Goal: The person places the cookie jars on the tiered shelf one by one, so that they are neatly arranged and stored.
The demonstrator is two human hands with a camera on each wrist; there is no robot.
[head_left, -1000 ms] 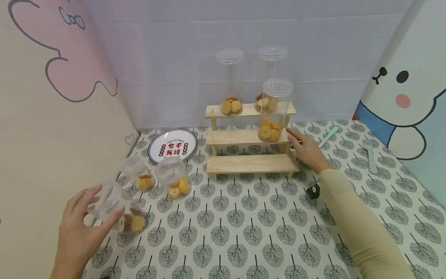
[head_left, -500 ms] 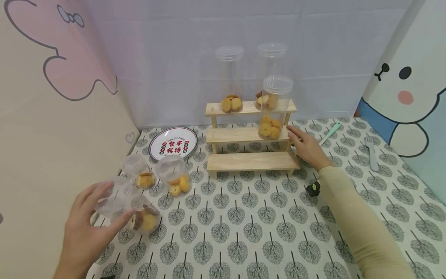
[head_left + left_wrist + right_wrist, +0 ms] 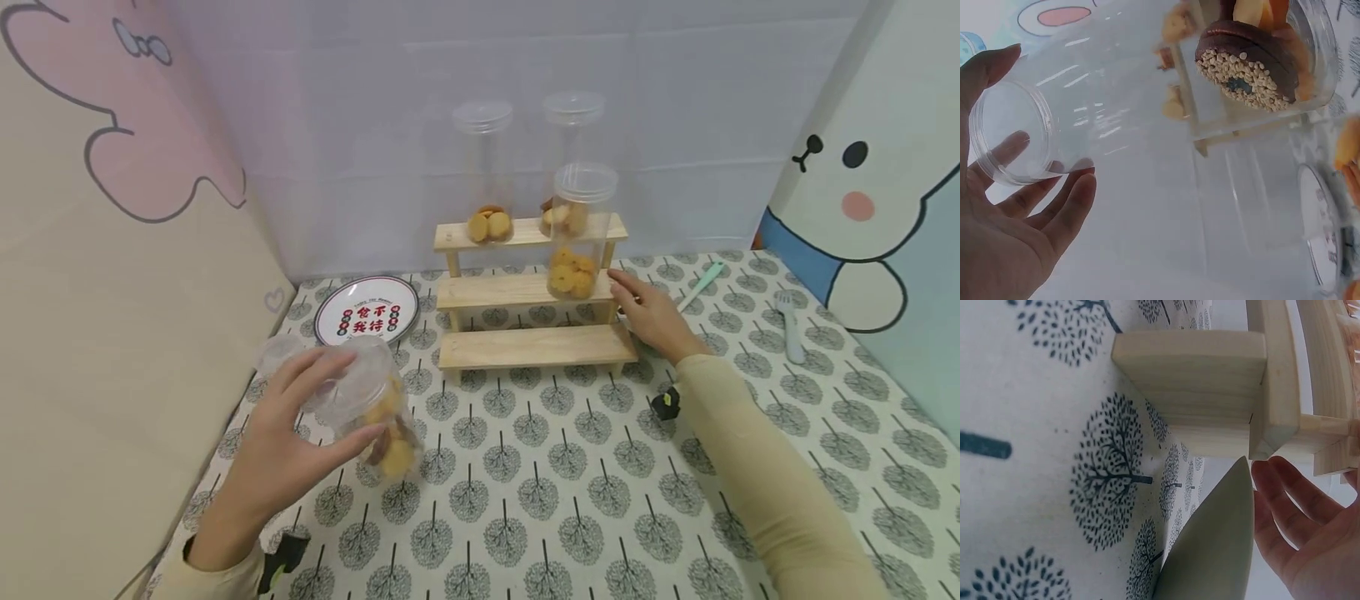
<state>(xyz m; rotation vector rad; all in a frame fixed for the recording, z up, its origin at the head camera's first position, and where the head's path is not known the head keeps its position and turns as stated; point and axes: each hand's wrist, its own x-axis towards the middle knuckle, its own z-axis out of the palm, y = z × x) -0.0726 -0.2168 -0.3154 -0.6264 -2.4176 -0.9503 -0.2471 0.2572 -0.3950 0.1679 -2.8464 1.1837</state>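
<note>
Near left, your left grip (image 3: 281,437), pinching a cookie jar (image 3: 396,452), moved closer to the shelf (image 3: 538,347) your loosely spread right grip (image 3: 654,318) touches: carry underway.

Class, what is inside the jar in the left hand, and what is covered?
Inside the jar in the left hand, a dark brown, crumb-topped cookie and golden pieces show. Whatever lies behind them is covered.

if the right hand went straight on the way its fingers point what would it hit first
Probably the near right end of the wooden rack, around its middle shelf. The right hand looks very close to it; whether they touch is unclear.
</note>
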